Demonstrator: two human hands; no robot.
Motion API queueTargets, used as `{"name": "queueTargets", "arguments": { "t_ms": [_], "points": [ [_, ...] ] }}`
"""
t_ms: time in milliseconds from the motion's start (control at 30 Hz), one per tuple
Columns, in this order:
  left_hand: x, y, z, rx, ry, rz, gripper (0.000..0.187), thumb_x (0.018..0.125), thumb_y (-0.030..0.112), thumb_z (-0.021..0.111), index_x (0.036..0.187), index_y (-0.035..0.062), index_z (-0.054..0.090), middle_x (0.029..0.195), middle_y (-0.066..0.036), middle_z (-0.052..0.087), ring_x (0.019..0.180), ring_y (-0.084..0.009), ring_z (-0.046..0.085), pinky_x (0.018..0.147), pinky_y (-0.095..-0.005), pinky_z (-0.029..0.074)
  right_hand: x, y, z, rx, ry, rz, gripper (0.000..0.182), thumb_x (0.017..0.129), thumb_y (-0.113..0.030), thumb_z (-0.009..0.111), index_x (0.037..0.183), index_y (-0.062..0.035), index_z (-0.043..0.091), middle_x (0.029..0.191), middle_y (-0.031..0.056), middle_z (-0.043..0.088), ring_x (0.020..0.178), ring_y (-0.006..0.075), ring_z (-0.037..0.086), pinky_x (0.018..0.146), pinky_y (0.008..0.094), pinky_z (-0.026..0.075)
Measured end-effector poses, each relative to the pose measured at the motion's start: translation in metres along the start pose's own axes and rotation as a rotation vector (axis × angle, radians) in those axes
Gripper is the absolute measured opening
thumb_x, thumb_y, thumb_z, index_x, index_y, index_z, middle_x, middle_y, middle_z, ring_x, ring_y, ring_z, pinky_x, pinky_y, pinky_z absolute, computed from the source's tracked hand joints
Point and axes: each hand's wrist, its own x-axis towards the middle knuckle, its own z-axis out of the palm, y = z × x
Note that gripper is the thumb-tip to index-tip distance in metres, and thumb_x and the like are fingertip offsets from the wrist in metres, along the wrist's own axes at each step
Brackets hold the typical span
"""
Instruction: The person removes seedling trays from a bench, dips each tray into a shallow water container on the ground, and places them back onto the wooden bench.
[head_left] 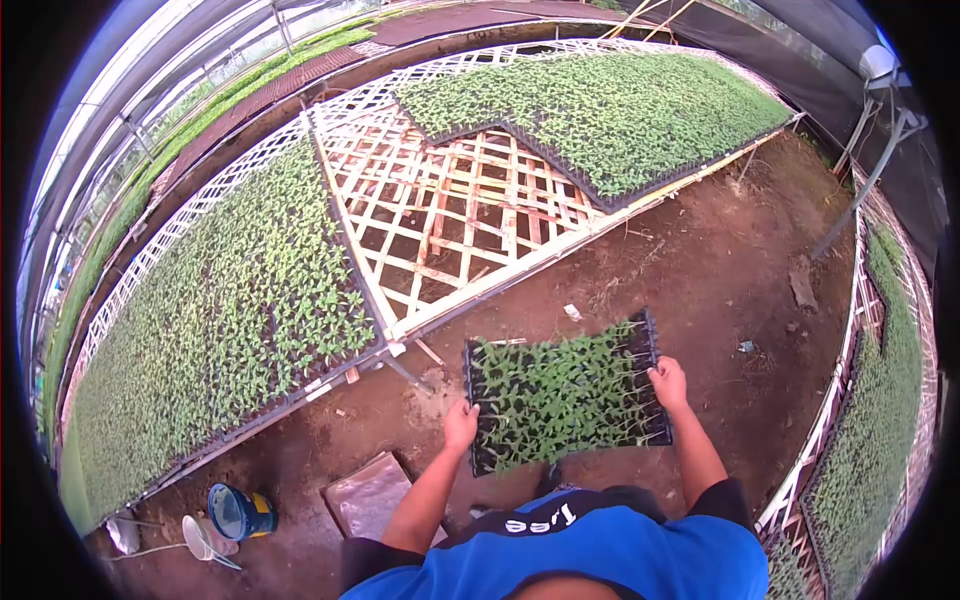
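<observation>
Hands [460, 425] [668, 383] at seedling tray [560, 395] edges

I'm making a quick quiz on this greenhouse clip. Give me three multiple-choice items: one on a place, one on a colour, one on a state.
1. Where is the seedling tray?
A. held over the dirt path
B. on the lattice bench
C. inside the bucket

2. What colour is the bucket?
A. red
B. white
C. blue

3. How is the tray held?
A. one hand
B. both hands, one at each end
C. not held

Answers:
1 A: bare soil lies beneath it.
2 C: blue wall shows.
3 B: left hand and right hand grip opposite ends.
</observation>
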Motion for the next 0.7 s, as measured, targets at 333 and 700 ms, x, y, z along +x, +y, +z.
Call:
{"name": "queueTargets", "arguments": {
  "t_ms": [333, 700],
  "points": [
    [0.245, 0.245, -0.041, -0.041, -0.087, 0.456, 0.025, 0.072, 0.018, 0.059, 0.063, 0.0020, 0.042, 0.054, -0.009, 0.045, 0.050, -0.0174, 0.042, 0.052, -0.0308, 0.037, 0.109, -0.041, -0.130, 0.604, 0.176, 0.293, 0.027, 0.076, -0.008, 0.055, 0.059, -0.0125, 0.035, 0.059, -0.0072, 0.036, 0.057, 0.0029, 0.031, 0.052, 0.0189, 0.026],
    [0.584, 0.304, -0.237, 0.833, 0.195, 0.268, 0.026, 0.071, 0.026, 0.059, 0.091, 0.0099, 0.054, 0.090, -0.012, 0.058, 0.088, -0.0261, 0.054, 0.074, -0.0369, 0.043, 0.290, -0.205, 0.150, 1.302, -0.125, 0.506, 0.011, 0.075, -0.005, 0.055, 0.070, -0.0109, 0.048, 0.072, -0.0013, 0.054, 0.065, 0.0085, 0.050, 0.059, 0.0273, 0.043]
  ]
}}
